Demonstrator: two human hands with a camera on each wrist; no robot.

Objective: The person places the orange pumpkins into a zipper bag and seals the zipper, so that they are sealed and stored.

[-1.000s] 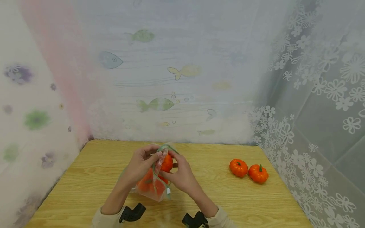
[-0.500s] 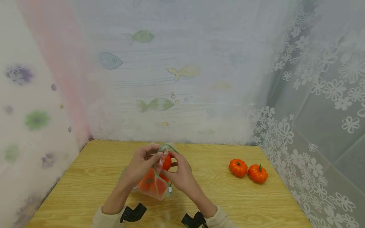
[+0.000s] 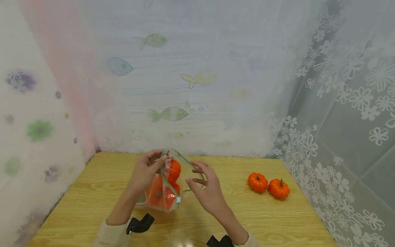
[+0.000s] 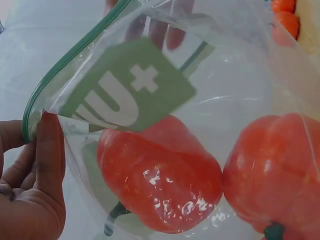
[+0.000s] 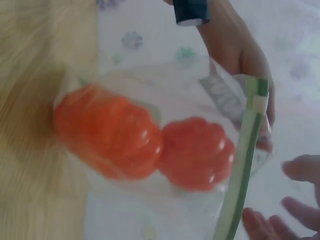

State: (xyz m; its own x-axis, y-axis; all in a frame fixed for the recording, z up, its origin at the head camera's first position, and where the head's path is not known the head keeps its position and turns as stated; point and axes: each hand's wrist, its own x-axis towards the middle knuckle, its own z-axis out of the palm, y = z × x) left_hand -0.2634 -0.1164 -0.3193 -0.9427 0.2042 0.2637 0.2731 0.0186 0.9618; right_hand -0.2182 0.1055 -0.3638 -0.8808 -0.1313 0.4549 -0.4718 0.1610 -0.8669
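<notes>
A clear zip bag (image 3: 168,205) with a green seal stands mouth upward on the table, small orange pumpkins (image 4: 165,185) inside it. My left hand (image 3: 145,175) pinches the left side of its mouth between thumb and fingers. The mouth gapes toward the right, where my right hand (image 3: 208,188) has its thumb and fingers spread at the far edge. From the right wrist, the white slider end of the seal (image 5: 259,104) shows, with the right fingertips (image 5: 300,167) just beyond it. Green print (image 4: 185,92) marks the bag's side.
Two loose pumpkins (image 3: 257,182) with green stems sit side by side on the right of the wooden table (image 3: 240,219). Printed curtains (image 3: 197,85) hang behind and on both sides. Black wrist mounts (image 3: 140,224) are worn on the forearms.
My right hand has drawn away from the pumpkin at the bag's mouth and moved right, fingers spreading. The mouth has widened, and my left hand has shifted slightly left with the bag.
</notes>
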